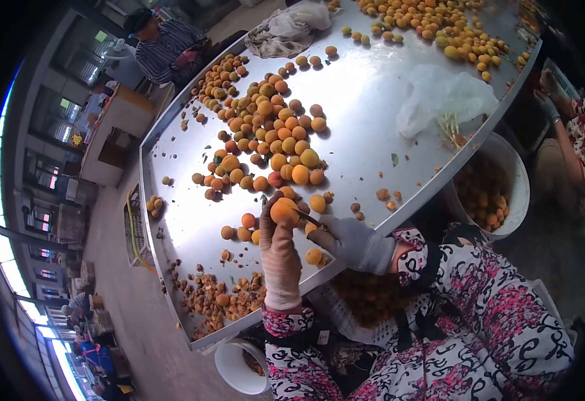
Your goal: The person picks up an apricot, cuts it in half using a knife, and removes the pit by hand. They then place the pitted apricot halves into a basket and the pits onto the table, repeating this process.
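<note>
Pinching a round orange apricot (284,211) between thumb and fingers above the silvery metal table (359,140), the pale-gloved left hand (280,246) was best kept steady, clear of the slim dark tool (308,217) gripped in the bent fingers of the grey-gloved right hand (351,243).

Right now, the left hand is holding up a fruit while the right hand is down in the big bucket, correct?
Not quite: the right hand is not in the big bucket. The head view shows it up close beside the fruit. The left hand is indeed holding up that fruit.
</note>
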A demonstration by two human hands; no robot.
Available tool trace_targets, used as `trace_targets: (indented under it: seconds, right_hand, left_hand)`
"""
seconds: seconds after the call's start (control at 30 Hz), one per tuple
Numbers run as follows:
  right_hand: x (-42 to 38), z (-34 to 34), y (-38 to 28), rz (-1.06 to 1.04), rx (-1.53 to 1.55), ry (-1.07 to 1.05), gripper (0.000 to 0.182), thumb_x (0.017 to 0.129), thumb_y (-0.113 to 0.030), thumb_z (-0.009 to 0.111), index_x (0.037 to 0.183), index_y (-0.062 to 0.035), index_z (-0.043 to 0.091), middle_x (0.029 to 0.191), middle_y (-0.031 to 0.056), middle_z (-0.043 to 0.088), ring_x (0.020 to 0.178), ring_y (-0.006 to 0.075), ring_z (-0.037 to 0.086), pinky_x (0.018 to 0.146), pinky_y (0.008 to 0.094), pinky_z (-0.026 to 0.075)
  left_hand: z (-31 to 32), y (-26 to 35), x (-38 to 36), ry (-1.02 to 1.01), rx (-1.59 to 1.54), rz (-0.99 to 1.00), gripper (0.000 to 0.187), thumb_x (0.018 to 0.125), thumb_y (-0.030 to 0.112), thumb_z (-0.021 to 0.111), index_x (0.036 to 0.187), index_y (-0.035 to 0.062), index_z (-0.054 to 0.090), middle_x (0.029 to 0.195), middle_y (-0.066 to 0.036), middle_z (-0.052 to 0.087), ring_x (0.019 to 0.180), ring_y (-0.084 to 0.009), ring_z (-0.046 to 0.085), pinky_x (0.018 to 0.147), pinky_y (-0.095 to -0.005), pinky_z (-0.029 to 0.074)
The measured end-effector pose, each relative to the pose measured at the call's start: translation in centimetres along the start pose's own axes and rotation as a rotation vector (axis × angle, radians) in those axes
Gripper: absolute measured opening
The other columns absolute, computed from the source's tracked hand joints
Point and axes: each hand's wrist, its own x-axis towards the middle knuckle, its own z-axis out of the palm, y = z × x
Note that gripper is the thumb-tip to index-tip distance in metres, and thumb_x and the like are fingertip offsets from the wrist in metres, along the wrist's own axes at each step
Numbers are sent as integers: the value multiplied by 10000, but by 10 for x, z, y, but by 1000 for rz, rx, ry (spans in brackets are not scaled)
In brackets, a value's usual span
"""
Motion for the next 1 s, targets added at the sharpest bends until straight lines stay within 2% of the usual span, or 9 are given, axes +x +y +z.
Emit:
trace_targets:
  seconds: [0.07, 0.1, 0.2, 0.4, 0.47, 0.53, 0.6, 0.8, 1.0]
  right_hand:
    - [-4, 16, 4, -47, 25, 135, 386, 889, -382, 455, 997, -17, 516, 744, 233, 582, 761, 414, 571, 632, 441, 449]
    - [-3, 19, 5, -16, -8, 129, 392, 889, -387, 446, 1011, -20, 511, 757, 238, 581, 777, 417, 568, 651, 447, 451]
    - [1, 13, 11, -15, -60, 111, 382, 893, -380, 450, 1004, -20, 514, 762, 226, 591, 787, 397, 580, 662, 426, 460]
    - [9, -16, 9, -57, -77, -37, 423, 883, -452, 452, 934, -37, 522, 730, 219, 589, 748, 394, 584, 652, 450, 465]
    - [6, -13, 3, -24, -70, -83, 408, 887, -434, 449, 966, -39, 514, 743, 220, 590, 753, 395, 584, 657, 450, 464]
    - [-2, 3, 3, -73, -97, 108, 371, 893, -372, 463, 1054, -42, 513, 756, 208, 595, 772, 374, 593, 653, 404, 467]
    - [1, 13, 19, -77, -87, 147, 399, 889, -377, 465, 1111, -47, 494, 737, 216, 586, 752, 386, 587, 634, 419, 465]
    - [3, -3, 17, -91, -158, 101, 402, 888, -396, 457, 1108, -61, 475, 723, 213, 583, 718, 391, 587, 611, 440, 465]
    - [1, -1, 4, -21, -337, 73, 389, 892, -409, 446, 1083, -71, 474, 702, 197, 586, 690, 395, 583, 609, 450, 468]
  left_hand:
    - [6, -17, -4, 34, -648, -308, 460, 878, 401, 518, 1189, 70, 443, 966, -125, 596, 944, -205, 551, 849, -307, 435]
    - [16, -17, -6, 138, -660, -320, 463, 869, 444, 512, 1139, 70, 473, 913, -130, 612, 922, -201, 556, 830, -301, 439]
    - [10, -14, -2, 64, -694, -365, 441, 875, 397, 527, 1163, 68, 470, 966, -117, 598, 954, -199, 548, 864, -306, 428]
    - [9, 10, -1, 45, 6, -17, 445, 885, 318, 534, 1196, 15, 436, 1024, -97, 573, 992, -184, 535, 887, -305, 415]
    - [3, -3, -1, 13, -136, -85, 445, 887, 337, 528, 1183, 16, 442, 995, -97, 584, 973, -186, 542, 875, -303, 420]
    - [11, -17, -4, 63, -523, -258, 468, 883, 401, 516, 1152, 22, 457, 907, -95, 608, 919, -190, 559, 843, -303, 432]
    - [20, -18, -5, 83, -580, -315, 485, 878, 420, 518, 1155, 27, 455, 958, -91, 593, 948, -182, 546, 851, -298, 422]
    - [13, -6, 0, 99, -138, -138, 463, 893, 406, 496, 1144, 18, 464, 1026, -75, 544, 998, -150, 501, 873, -276, 393]
    - [14, -13, -2, 180, -324, -222, 352, 939, 347, 408, 1031, 19, 500, 906, -64, 540, 790, -132, 528, 733, -243, 437]
